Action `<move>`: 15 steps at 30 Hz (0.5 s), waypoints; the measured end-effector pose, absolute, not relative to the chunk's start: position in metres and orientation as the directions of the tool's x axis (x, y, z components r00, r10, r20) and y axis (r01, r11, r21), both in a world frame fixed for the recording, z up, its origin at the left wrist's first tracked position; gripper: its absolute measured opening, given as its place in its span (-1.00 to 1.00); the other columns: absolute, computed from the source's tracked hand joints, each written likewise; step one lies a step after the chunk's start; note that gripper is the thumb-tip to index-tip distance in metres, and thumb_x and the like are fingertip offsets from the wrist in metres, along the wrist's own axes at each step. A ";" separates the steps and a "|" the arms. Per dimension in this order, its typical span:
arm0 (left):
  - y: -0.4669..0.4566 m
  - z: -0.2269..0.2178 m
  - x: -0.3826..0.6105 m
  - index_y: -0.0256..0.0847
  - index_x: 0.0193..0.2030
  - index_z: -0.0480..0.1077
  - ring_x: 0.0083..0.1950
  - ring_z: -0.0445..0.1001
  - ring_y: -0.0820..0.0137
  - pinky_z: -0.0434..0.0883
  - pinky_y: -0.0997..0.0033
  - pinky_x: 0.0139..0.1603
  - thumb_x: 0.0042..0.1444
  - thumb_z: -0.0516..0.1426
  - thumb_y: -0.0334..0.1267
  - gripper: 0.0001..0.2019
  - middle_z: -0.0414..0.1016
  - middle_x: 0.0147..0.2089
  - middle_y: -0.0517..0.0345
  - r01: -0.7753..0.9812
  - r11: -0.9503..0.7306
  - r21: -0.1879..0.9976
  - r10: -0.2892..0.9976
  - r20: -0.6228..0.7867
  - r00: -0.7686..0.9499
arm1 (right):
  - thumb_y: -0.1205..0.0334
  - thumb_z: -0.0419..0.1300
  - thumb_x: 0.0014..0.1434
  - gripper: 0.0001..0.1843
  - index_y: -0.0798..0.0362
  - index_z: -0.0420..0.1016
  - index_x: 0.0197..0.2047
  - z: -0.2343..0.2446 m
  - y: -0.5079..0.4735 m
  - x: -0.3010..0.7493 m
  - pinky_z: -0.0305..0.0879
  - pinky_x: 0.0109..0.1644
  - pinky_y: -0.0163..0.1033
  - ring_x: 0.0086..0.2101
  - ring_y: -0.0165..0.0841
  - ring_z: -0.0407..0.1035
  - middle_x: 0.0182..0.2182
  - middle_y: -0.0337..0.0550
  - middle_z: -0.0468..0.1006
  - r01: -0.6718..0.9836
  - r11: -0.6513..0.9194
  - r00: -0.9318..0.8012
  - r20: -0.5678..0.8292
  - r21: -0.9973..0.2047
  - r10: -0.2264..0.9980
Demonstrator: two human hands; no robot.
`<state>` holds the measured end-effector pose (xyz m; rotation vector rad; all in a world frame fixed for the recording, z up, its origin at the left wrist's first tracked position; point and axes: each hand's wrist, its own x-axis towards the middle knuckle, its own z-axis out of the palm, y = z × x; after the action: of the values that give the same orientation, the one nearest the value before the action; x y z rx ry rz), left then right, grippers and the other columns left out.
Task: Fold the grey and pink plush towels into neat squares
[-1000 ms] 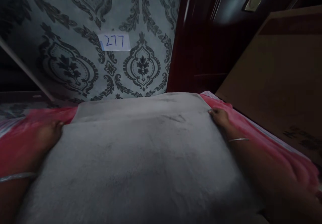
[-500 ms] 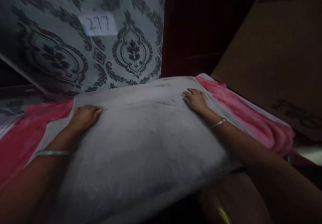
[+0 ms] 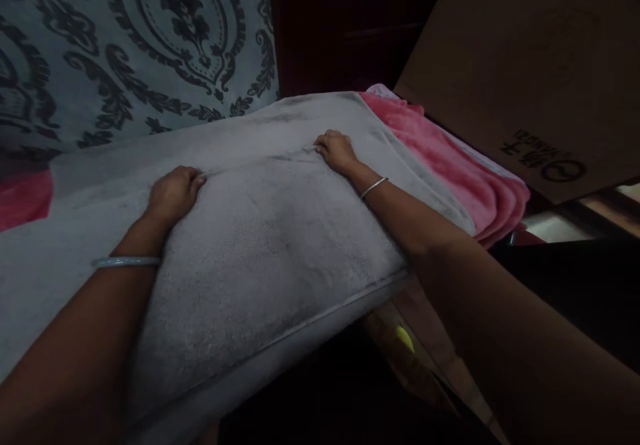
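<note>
A large grey towel (image 3: 260,245) lies spread over a pink blanket (image 3: 450,171) in front of me. My left hand (image 3: 173,191) rests on the towel left of its middle, fingers curled down into the cloth. My right hand (image 3: 336,150) presses on the towel farther back and to the right, fingers bent and bunching a small fold. Each wrist carries a thin bangle. The towel's near hem hangs over the front edge.
A wall with dark damask wallpaper (image 3: 140,45) rises behind the towel. A dark wooden door (image 3: 340,25) stands at the back. A brown cardboard box (image 3: 525,71) with printed marks leans at the right. Below the towel's edge is a dark gap.
Both hands moved from the towel's outer edges inward onto its top. The view tilted down and right, so the paper label on the wall left the frame.
</note>
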<state>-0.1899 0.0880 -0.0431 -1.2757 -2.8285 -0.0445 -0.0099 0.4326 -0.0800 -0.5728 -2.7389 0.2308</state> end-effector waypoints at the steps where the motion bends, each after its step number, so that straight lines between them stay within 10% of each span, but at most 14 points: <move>1: 0.089 -0.042 -0.189 -0.55 0.16 0.32 0.21 0.36 0.10 0.29 0.14 0.22 0.44 -0.26 -0.13 -0.46 0.39 0.18 -0.27 0.753 0.659 0.003 0.752 0.029 -0.658 | 0.18 -0.05 0.44 -0.63 0.12 0.51 0.09 -0.080 0.431 -0.010 0.15 0.23 0.11 0.10 -0.06 0.26 0.04 0.09 0.47 0.361 0.907 -0.871 0.269 -0.219 0.412; 7: 0.096 -0.028 -0.151 -0.46 0.35 0.20 0.43 0.13 -0.13 0.14 -0.16 0.34 0.41 -0.16 -0.07 -0.43 0.19 0.39 -0.38 0.824 0.565 -0.051 0.820 0.150 -0.553 | -0.09 -0.06 0.44 -0.39 -0.07 0.14 0.45 -0.070 0.392 0.037 -0.06 0.30 0.44 0.35 0.13 -0.03 0.42 0.06 0.10 0.340 0.931 -0.897 0.249 -0.135 0.364; 11: 0.092 -0.055 -0.098 -0.06 0.49 0.06 0.57 -0.23 -0.01 -0.18 -0.17 0.48 0.35 -0.06 0.05 -0.39 -0.08 0.57 0.00 0.973 0.213 -0.092 0.972 0.116 -0.202 | -0.22 -0.09 0.41 -0.31 -0.21 -0.01 0.50 -0.081 0.372 0.114 -0.11 0.36 0.40 0.42 0.07 -0.17 0.49 -0.10 -0.06 0.229 0.970 -0.958 0.157 -0.078 0.239; 15: 0.086 -0.075 -0.075 0.04 0.51 0.02 0.58 -0.21 0.05 -0.14 -0.18 0.48 0.37 -0.11 0.04 -0.40 -0.08 0.58 0.10 0.983 0.172 -0.066 0.985 0.044 -0.169 | -0.16 -0.11 0.43 -0.35 -0.18 0.02 0.50 -0.093 0.386 0.181 -0.08 0.39 0.33 0.42 -0.01 -0.13 0.49 -0.09 -0.04 0.387 0.916 -0.909 0.125 -0.104 0.398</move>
<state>-0.0746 0.0856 -0.0753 -1.9738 -2.3449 0.0336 0.1813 0.3859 -0.0934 -0.6045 -2.9343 0.1151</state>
